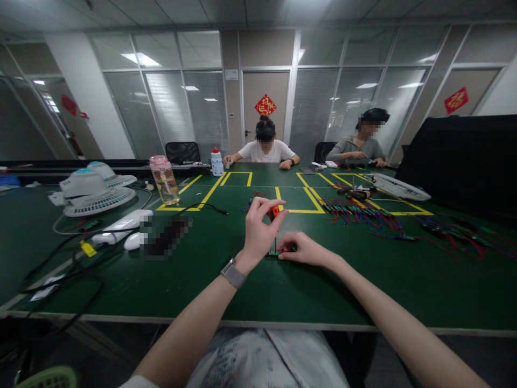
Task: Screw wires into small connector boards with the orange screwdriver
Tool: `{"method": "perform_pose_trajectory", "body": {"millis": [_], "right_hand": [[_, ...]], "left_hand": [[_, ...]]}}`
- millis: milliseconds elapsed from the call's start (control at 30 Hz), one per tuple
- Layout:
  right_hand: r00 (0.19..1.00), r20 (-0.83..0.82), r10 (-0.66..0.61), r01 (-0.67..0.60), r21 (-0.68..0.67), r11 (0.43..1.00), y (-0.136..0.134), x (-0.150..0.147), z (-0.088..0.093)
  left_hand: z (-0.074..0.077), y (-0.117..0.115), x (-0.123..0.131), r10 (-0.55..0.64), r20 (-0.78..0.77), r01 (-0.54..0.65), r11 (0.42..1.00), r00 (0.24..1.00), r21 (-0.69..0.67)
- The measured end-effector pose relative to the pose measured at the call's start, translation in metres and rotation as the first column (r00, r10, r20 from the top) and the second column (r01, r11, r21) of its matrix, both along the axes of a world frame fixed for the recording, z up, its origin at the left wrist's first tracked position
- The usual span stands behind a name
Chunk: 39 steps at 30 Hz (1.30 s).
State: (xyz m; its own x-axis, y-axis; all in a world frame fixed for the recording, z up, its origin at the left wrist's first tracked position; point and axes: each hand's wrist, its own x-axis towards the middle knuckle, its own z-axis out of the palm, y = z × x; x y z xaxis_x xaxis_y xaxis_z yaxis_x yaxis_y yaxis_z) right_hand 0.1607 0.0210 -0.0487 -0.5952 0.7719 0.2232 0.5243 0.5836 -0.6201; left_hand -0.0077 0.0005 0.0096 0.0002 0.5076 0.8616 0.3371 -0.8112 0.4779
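Note:
Closed round the orange-and-black handle of a small screwdriver [275, 211], my left hand [259, 226] is raised above the table in front of me. The screwdriver stands upright, its thin shaft pointing down at a small green circuit board [273, 254]. My right hand [304, 249] pinches the right end of this board and keeps it low at the green table [226, 291]. Something red shows by the right fingers, too small to make out. Whether the screwdriver's tip touches the board, I cannot tell.
Several wired circuit boards [359, 212] lie in a row at the right, near a black monitor [464, 167]. White fans [95, 191], a pink-lidded bottle [165, 180], a power strip [121, 226] and cables occupy the left. Two people sit across the table.

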Motion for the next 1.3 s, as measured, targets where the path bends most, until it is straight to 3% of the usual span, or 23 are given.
{"method": "perform_pose_trajectory", "body": {"millis": [100, 333, 600, 833, 1133, 1300], "right_hand": [[1.0, -0.002, -0.008, 0.008, -0.011, 1.0, 0.0002, -0.0002, 0.0002], [0.999, -0.032, -0.015, 0.014, -0.046, 0.999, 0.001, -0.0008, 0.0001], [0.999, -0.025, -0.034, 0.033, -0.057, 0.998, 0.001, -0.0012, 0.0006], [1.0, -0.017, -0.025, 0.025, -0.023, 0.999, 0.0036, 0.0004, -0.0016], [0.999, 0.009, -0.048, 0.049, -0.055, 0.997, 0.0025, 0.0004, -0.0008], [0.997, 0.014, -0.071, 0.072, -0.059, 0.996, 0.0019, 0.0003, 0.0008]], "left_hand": [[0.0002, -0.0019, -0.0002, 0.042, -0.031, -0.043, 0.999, 0.999, -0.006], [-0.0029, 0.0005, 0.0019, -0.142, -0.017, 0.141, 0.988, 0.99, -0.056], [-0.0016, -0.0022, 0.0017, -0.014, -0.032, 0.015, 1.0, 0.999, 0.023], [-0.0045, 0.0016, 0.0019, -0.155, -0.019, 0.154, 0.987, 0.988, -0.055], [-0.0022, 0.0025, 0.0011, -0.024, -0.015, 0.023, 0.999, 1.0, -0.033], [-0.0029, 0.0036, 0.0003, -0.084, 0.002, 0.084, 0.991, 0.996, -0.1]]}}
